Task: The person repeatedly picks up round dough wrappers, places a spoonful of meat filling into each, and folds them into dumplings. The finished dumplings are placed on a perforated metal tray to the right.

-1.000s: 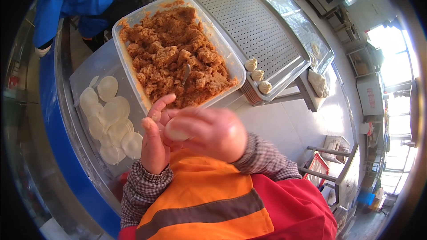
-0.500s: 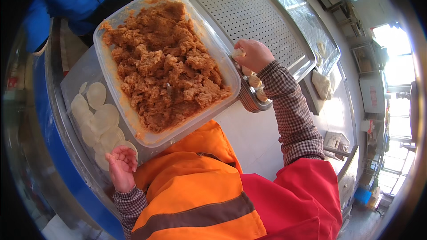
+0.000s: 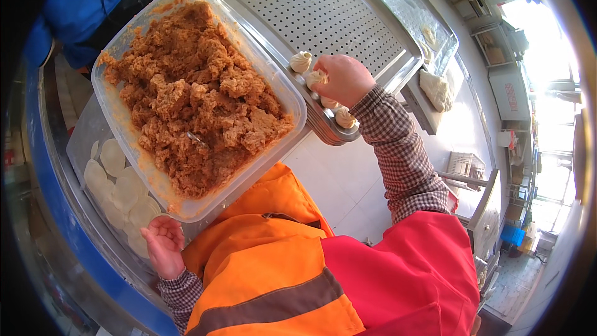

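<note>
My right hand [image 3: 345,81] is over a narrow metal tray [image 3: 339,139], its fingertips closed around a small pleated bun [image 3: 316,78]. Another pleated bun [image 3: 301,61] sits just beyond the fingers, and more stand in the row on the near side, partly under the hand. Low on the left, my left hand [image 3: 165,246] is palm up with loosely curled fingers and holds nothing. Beside it lie several thin round dough wrappers [image 3: 127,190], overlapping. Between the hands stands a clear plastic tub [image 3: 298,109] of reddish-brown filling [image 3: 199,87]; a metal utensil [image 3: 198,140] is partly buried in it.
Past the tub is a large perforated metal tray [image 3: 323,9], with clear plastic sheeting [image 3: 398,0] along its right side. A pale lump of dough or cloth [image 3: 437,90] rests on a stand to the right. Blue clothing of another person [image 3: 93,0] shows at far left.
The bun that was in my right fingers now stands free at the row's far end. My right hand has shifted nearer, onto the neighbouring bun. The whole view has shifted slightly.
</note>
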A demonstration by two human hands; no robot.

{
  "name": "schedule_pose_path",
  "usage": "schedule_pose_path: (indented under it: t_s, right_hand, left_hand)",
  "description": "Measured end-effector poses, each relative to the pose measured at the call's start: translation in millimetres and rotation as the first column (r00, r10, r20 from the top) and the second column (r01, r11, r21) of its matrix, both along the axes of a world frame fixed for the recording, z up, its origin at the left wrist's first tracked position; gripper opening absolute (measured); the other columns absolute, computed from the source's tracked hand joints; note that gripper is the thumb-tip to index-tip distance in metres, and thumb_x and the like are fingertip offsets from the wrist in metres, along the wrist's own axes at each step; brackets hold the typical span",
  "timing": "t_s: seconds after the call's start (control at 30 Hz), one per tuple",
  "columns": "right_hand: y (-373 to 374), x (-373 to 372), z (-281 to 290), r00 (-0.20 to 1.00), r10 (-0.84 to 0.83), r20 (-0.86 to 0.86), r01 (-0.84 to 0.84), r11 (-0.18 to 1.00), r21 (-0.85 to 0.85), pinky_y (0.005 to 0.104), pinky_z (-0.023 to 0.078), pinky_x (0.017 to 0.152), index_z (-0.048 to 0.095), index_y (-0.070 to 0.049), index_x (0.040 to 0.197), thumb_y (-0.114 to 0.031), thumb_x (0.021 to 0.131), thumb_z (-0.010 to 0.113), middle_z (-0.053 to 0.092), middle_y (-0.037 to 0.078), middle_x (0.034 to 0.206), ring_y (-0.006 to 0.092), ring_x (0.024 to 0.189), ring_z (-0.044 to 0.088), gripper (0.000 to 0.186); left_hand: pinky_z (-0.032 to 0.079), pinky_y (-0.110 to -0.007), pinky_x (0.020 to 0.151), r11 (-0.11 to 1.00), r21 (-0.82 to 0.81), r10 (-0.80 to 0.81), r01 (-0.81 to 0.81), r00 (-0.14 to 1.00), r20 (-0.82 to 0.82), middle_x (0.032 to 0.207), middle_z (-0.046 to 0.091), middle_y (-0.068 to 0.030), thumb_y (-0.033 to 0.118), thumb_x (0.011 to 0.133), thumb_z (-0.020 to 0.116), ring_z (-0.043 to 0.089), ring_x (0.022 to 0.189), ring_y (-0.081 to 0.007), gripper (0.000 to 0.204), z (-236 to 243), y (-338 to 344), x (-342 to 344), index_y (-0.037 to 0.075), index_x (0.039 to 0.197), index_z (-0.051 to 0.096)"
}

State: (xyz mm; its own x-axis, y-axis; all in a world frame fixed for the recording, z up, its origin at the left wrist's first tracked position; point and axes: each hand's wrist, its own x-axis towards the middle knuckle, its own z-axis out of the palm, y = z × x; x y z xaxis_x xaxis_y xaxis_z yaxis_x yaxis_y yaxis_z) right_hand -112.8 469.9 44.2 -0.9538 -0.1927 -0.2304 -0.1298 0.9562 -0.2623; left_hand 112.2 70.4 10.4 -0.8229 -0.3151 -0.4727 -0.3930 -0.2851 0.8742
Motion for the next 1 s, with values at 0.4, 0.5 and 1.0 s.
schedule_pose_path:
  t_s: [0.4,0.5,1.0]
  right_hand:
    - [3.3,-6.5,23.4,0.994,-0.099,-0.035,0.098,0.995,-0.025,0.0393,0.051,0.085,0.056,-0.01,0.123,-0.036,0.08,0.071,0.066,0.012,0.108,0.0262,0.098,0.064,0.053]
    - [-4.3,-24.2,21.0,0.996,-0.06,-0.062,0.053,0.993,-0.104,0.0397,0.05,0.085,0.057,-0.012,0.123,-0.029,0.079,0.071,0.066,0.013,0.106,0.0284,0.099,0.063,0.049]
    - [-18.8,-35.7,-5.3,0.967,0.08,-0.242,-0.103,0.991,-0.082,0.036,0.052,0.073,0.062,-0.008,0.114,-0.021,0.077,0.073,0.067,0.013,0.098,0.0243,0.077,0.066,0.041]
  left_hand:
    - [0.034,-0.022,0.048,1.0,0.027,0.006,-0.006,1.0,-0.005,0.082,0.06,-0.005,0.058,0.097,0.033,0.049,0.06,-0.0103,0.058,-6.3,-10.8,9.1,0.005,0.105,0.055]
    - [0.034,-0.022,0.048,1.0,0.003,0.01,-0.01,1.0,-0.013,0.082,0.06,-0.0051,0.058,0.097,0.033,0.049,0.06,-0.0103,0.058,-8.0,-10.8,8.1,0.005,0.105,0.055]
    - [0.04,-0.02,0.05,0.991,-0.124,0.055,-0.054,0.998,0.008,0.083,0.063,-0.0035,0.034,0.1,0.043,0.054,0.063,-0.0077,0.035,-5.0,-54.2,18.7,0.003,0.102,0.059]
